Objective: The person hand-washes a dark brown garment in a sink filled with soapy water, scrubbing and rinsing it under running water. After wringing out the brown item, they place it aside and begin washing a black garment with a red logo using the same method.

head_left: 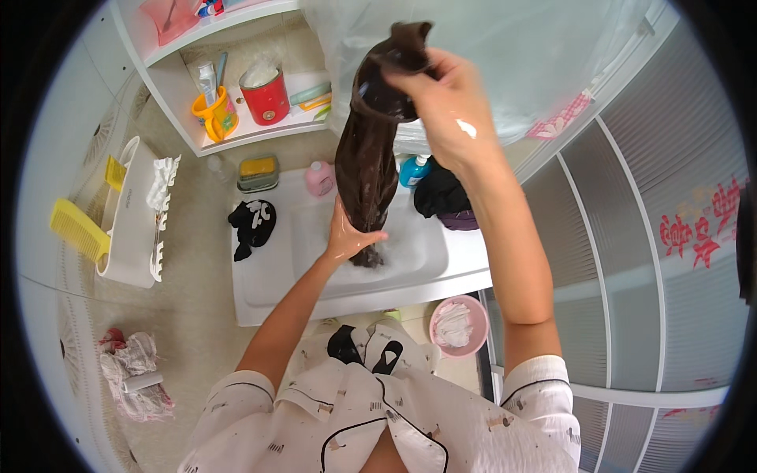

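A dark brown wet garment (367, 158), long and tube-like with an open upper end, hangs over the white sink (272, 298). Up high, my right hand (459, 106) grips the garment by its open rim, fingers pinched on the cloth. Lower down, my left hand (349, 236) is closed around the narrow part, its thumb across the front and the other fingers hidden behind. The garment's bunched bottom end hangs at the basin, where whitish water shows. Both hands look wet. What kind of garment it is, I cannot tell.
Black cloth with white marks (254, 225) lies on the sink's left ledge. Behind the basin are a pink bottle (319, 179), a blue pump bottle (413, 171) and dark bundled clothes (443, 199). A pink bucket (465, 347) holding white cloth stands at right. Shelves (213, 150) rise behind.
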`<action>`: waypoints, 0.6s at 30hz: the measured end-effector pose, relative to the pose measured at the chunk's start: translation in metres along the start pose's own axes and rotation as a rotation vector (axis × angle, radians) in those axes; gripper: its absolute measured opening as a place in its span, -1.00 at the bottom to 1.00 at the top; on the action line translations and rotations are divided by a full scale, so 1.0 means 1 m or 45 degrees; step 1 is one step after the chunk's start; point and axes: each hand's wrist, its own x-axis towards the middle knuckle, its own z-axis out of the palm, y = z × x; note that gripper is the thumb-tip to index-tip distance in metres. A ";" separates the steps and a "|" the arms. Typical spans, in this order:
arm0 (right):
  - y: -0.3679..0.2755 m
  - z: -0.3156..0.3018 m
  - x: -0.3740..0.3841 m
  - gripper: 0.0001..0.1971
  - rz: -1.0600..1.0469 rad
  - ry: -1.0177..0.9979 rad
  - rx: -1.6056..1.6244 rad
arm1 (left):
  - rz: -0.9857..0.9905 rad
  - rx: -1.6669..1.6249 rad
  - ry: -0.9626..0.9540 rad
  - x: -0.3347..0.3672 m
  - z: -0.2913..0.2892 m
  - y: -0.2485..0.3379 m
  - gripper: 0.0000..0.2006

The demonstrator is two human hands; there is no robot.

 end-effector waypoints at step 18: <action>0.224 -0.157 -0.154 -0.22 0.682 -0.114 -0.721 | -0.124 0.320 -0.472 0.096 0.045 0.069 -0.62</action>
